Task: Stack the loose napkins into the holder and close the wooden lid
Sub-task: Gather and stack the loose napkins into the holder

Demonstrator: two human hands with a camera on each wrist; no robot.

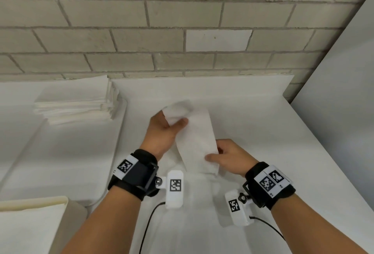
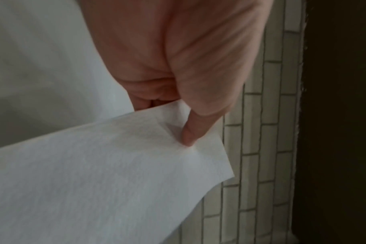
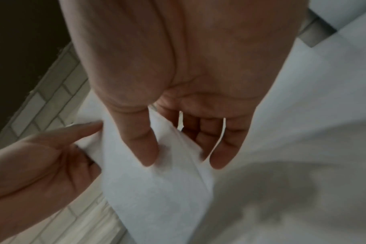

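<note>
Head view: both hands hold a single white napkin (image 1: 195,138) above the white table (image 1: 263,132), in front of the person. The left hand (image 1: 162,132) grips the far end, thumb pressed on the upper face and fingers hidden beneath. The right hand (image 1: 226,157) grips the near end, thumb on top, fingers curled under. The napkin runs lengthwise between the two hands, folded into a long strip, and its far end is blurred.

Only the head view shows the stack of napkins (image 1: 77,102), which lies on the table to the left, well apart from the hands and close to the brick wall (image 1: 162,21). It also shows a cream-coloured flat object (image 1: 30,225) at the lower left, cut off by the frame edge; what it is cannot be determined. Both wrists carry black bands with printed markers.

Left wrist view: this view shows the pinch at close range. The thumb (image 2: 193,130) presses a corner of the napkin (image 2: 104,173) from above. The fingers under the sheet are almost fully covered. The tiled wall (image 2: 261,148) stands behind, and the right side of the frame is dark.

Right wrist view: this view shows the underside of the right hand (image 3: 178,82). The thumb (image 3: 144,145) lies on one face of the napkin (image 3: 153,189) and the fingers (image 3: 221,148) on the other, with folded layers visible between them. The left hand (image 3: 42,165) appears at the lower left, gripping the opposite end.

The holder and its wooden lid cannot be identified in any view.
</note>
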